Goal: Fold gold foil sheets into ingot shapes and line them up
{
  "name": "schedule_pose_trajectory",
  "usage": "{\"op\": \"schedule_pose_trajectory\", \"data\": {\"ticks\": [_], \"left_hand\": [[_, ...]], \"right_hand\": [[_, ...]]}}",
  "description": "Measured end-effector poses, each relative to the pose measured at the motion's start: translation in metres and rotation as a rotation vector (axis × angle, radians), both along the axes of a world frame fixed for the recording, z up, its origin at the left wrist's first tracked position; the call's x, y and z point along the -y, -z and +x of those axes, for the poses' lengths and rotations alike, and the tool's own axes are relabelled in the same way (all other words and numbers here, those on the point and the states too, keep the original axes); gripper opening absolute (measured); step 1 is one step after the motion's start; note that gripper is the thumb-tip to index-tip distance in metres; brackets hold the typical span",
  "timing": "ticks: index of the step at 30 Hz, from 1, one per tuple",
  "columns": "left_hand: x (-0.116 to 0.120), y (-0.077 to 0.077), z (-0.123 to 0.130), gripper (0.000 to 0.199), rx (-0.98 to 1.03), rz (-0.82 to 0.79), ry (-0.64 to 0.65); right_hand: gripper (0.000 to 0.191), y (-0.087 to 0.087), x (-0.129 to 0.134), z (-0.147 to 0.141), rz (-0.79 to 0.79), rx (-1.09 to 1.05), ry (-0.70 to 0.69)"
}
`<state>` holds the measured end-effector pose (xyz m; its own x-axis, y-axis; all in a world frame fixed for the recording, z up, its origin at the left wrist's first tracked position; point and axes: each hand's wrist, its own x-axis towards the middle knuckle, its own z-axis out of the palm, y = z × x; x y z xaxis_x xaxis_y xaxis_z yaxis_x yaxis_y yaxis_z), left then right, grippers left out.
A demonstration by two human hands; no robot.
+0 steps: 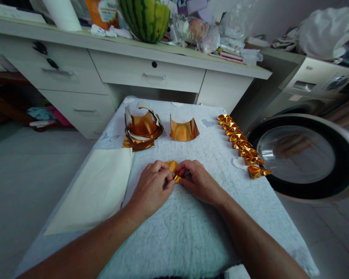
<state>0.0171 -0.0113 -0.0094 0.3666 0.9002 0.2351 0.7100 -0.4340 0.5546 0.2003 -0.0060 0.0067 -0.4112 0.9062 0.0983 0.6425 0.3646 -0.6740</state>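
Between my two hands is a small piece of gold foil paper point(172, 166), partly folded and pinched from both sides. My left hand point(155, 184) has its fingers closed on the left part of the paper. With thumb and fingers pressed together, my right hand point(199, 182) grips the right part. Fingers cover much of the fold. Beyond the hands stands a single curled gold sheet point(184, 130). To its left lies a curled stack of gold sheets point(142, 126) with white backs. Several folded gold foil pieces point(240, 143) form a slanting row along the table's right side.
A cream sheet point(95, 186) lies on the left of the cloth-covered table point(174, 240). Behind stands a white drawer counter point(128, 69) bearing a cut watermelon point(147, 19) and plastic bags. On the right, the open round door point(302, 155) of a washing machine point(311, 77) sits close to the table edge.
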Motion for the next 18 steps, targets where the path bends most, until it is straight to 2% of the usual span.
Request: {"op": "schedule_pose_trajectory", "data": {"ticks": [18], "left_hand": [[-0.0001, 0.0025, -0.0003, 0.010, -0.031, -0.002, 0.006]], "right_hand": [[0.028, 0.0010, 0.0007, -0.0045, 0.004, 0.027, 0.031]]}}
